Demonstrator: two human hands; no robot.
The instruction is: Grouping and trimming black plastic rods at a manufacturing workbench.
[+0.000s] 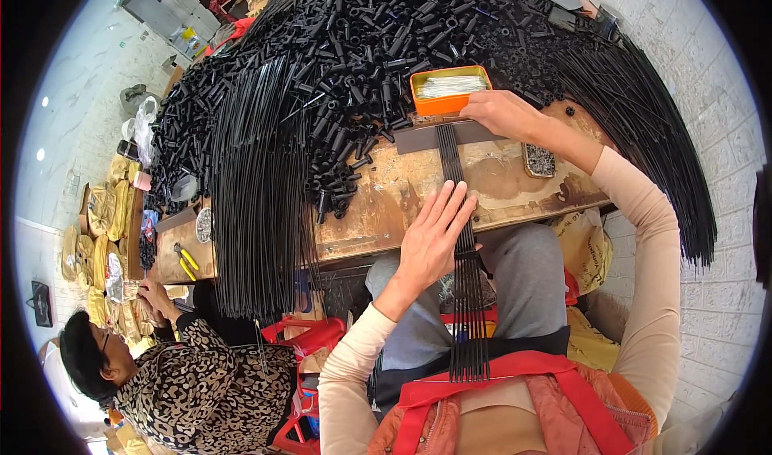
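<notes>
My left hand (438, 238) lies flat across a row of thin black rods (469, 310), fingers stretched out. The rods run from the bench edge down over my lap to a red apron (515, 365). At their far end they meet a dark flat bar (422, 139) lying across the bench. My right hand (503, 115) is over this bar, beside the lower right corner of an orange tin (441, 108). Its fingers are bent and drawn together; what they pinch is hidden. Thin pale sticks or pins (450, 86) fill the tin.
Black tubular parts (378, 37) are heaped across the wooden bench (370, 205). Bundles of black rods (261, 181) overhang its edge at left and right (643, 109). A small container of metal bits (539, 162) sits under my right forearm. Another person (201, 374) works at left, near yellow-handled pliers (186, 260).
</notes>
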